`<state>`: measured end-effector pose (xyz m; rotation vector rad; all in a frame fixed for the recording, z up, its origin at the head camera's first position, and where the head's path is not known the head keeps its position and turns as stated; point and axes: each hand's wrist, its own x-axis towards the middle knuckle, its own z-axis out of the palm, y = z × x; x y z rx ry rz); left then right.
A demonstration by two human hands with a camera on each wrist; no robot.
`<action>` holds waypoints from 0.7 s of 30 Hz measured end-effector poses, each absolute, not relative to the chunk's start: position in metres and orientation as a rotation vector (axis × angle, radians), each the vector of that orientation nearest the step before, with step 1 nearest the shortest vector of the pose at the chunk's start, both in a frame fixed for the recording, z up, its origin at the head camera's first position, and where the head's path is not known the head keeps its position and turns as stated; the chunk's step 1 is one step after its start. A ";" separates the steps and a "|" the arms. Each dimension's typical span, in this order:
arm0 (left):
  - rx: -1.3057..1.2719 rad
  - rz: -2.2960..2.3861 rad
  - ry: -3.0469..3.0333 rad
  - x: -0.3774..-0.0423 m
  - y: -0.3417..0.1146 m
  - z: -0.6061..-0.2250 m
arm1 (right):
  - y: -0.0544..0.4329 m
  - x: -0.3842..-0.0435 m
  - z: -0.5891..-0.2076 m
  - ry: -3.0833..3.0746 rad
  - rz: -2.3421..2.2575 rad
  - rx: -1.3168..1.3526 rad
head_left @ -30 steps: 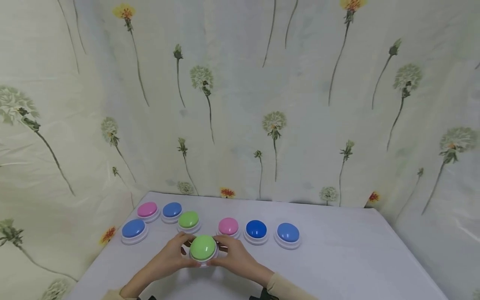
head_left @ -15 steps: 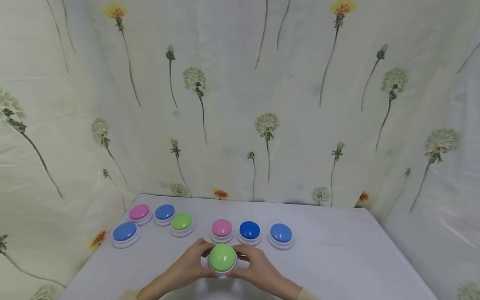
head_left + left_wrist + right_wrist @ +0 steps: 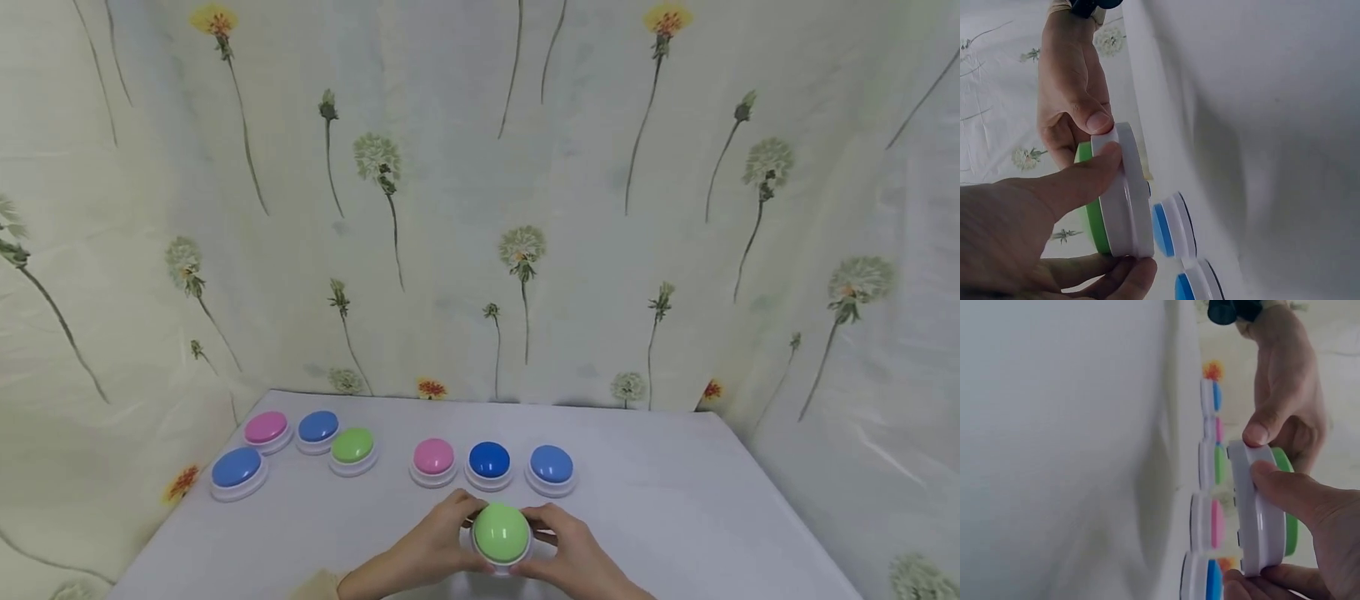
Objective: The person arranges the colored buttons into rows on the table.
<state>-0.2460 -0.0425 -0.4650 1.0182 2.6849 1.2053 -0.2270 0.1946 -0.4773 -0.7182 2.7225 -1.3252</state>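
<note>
Green-domed button [image 3: 501,533] is held above the tabletop [image 3: 675,500], at six o'clock from the dark-blue button [image 3: 489,461], its white base [image 3: 1125,219] grasped by fingers [image 3: 1138,281] of left hand [image 3: 431,546] and right hand [image 3: 576,556].

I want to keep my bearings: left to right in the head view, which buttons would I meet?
Leftmost blue button, far pink button, far blue button, green table button, middle pink button, dark blue button, rightmost blue button. Left out: the held green button, almost in line with the dark blue one.
</note>
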 end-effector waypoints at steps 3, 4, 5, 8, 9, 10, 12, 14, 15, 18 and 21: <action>1.018 1.181 2.685 -0.243 -0.025 -0.468 | 0.209 -0.222 -0.479 2.707 -1.315 -0.625; 1.017 1.169 2.687 -0.243 -0.019 -0.469 | 0.213 -0.221 -0.479 2.694 -1.312 -0.586; 1.013 1.155 2.691 -0.242 -0.014 -0.470 | 0.218 -0.219 -0.480 2.685 -1.310 -0.550; 0.996 1.110 2.701 -0.241 0.002 -0.472 | 0.230 -0.217 -0.482 2.683 -1.284 -0.450; 0.984 1.102 2.695 -0.241 0.007 -0.473 | 0.234 -0.216 -0.483 2.685 -1.273 -0.425; 0.976 1.099 2.687 -0.241 0.011 -0.474 | 0.238 -0.215 -0.484 2.695 -1.259 -0.409; 0.960 1.068 2.682 -0.242 0.021 -0.475 | 0.246 -0.215 -0.486 2.720 -1.218 -0.369; 0.987 1.025 2.700 -0.243 0.032 -0.477 | 0.255 -0.214 -0.488 2.735 -1.182 -0.301; 0.992 1.000 2.708 -0.243 0.037 -0.478 | 0.259 -0.214 -0.489 2.736 -1.170 -0.266; 1.035 0.937 2.728 -0.247 0.054 -0.481 | 0.271 -0.213 -0.491 2.758 -1.142 -0.189; 1.045 0.898 2.727 -0.253 0.068 -0.486 | 0.282 -0.215 -0.493 2.799 -1.134 -0.178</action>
